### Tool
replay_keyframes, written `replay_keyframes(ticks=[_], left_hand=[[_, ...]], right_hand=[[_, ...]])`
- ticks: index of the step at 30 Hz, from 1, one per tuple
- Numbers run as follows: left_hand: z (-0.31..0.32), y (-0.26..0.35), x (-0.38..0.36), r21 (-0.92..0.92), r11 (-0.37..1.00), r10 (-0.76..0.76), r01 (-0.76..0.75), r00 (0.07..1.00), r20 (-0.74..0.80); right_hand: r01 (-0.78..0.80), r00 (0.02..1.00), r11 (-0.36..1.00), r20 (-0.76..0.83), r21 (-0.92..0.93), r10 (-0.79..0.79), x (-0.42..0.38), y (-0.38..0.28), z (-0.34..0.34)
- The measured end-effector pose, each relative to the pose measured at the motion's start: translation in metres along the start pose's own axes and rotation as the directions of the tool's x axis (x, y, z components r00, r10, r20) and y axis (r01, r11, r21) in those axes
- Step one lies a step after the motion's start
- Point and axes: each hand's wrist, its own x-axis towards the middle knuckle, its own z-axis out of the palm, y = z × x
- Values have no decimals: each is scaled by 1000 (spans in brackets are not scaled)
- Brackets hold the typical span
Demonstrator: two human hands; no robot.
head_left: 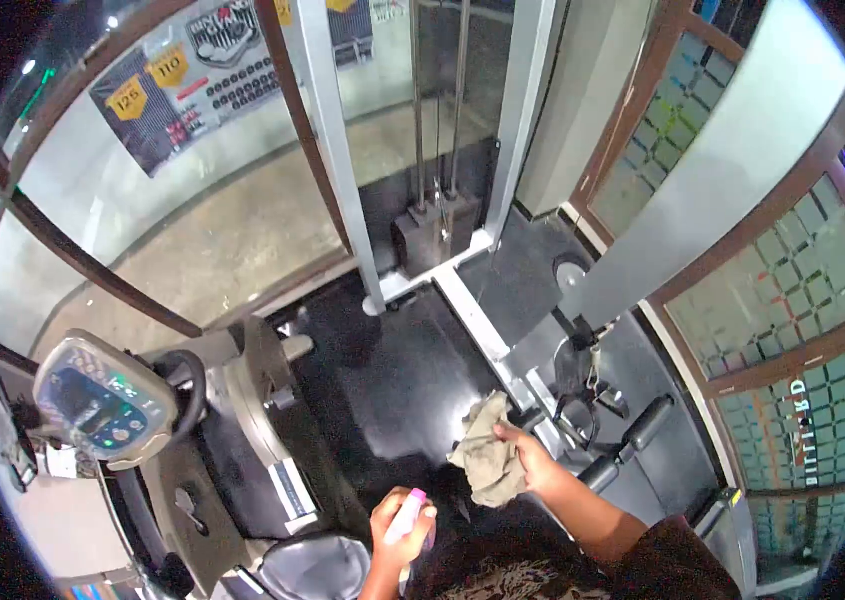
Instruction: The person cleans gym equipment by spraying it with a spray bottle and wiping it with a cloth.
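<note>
My left hand [390, 535] is closed around a spray bottle [405, 517] with a white head and a pink tip, held low in front of my body. Most of the bottle is hidden behind the fingers. A crumpled beige cloth [489, 462] hangs from my right hand [535, 462], whose thumb lies on top of it. The cloth is a little above and to the right of the bottle, apart from it. Beyond it stands a cable weight machine with a white base bar [470, 308] and a tall grey upright [683, 190].
At left is an exercise machine with a lit console [103, 402] and a black seat [318, 570]. Black padded rollers [628, 443] lie close to my right arm. A weight stack [438, 230] stands ahead by glass panels. Black matting [393, 370] covers the floor.
</note>
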Motion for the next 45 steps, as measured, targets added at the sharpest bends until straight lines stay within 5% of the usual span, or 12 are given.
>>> replay_keyframes(ticks=[8,10,16,21,27,31,36,40,45], left_hand=[[-14,47,19,16,999,-43,43,999,-19],[-12,63,28,-24,998,-54,54,999,1],[-7,115,74,43,992,115,-118,991,71],[-5,148,114,116,929,340,-353,933,115],[-2,172,160,35,895,434,-444,886,162],[-8,195,211,92,867,472,-489,867,162],[-26,272,299,50,680,723,-731,681,118],[-50,306,354,-17,730,680,-684,723,124],[-64,328,412,65,645,745,-762,645,168]], right_hand=[[24,999,995,30,-96,-22,-48,-52,56],[174,976,953,171,-246,-134,-48,-62,55],[235,894,958,424,-164,-147,-55,-102,93],[220,916,950,382,-220,-124,-46,-132,117],[453,886,850,238,-270,-397,-15,-157,145],[627,777,762,203,-160,-596,2,-195,207],[847,529,525,214,-80,-821,45,-254,292],[854,513,512,316,-91,-798,33,-278,360],[914,398,396,368,-85,-840,68,-297,405]])
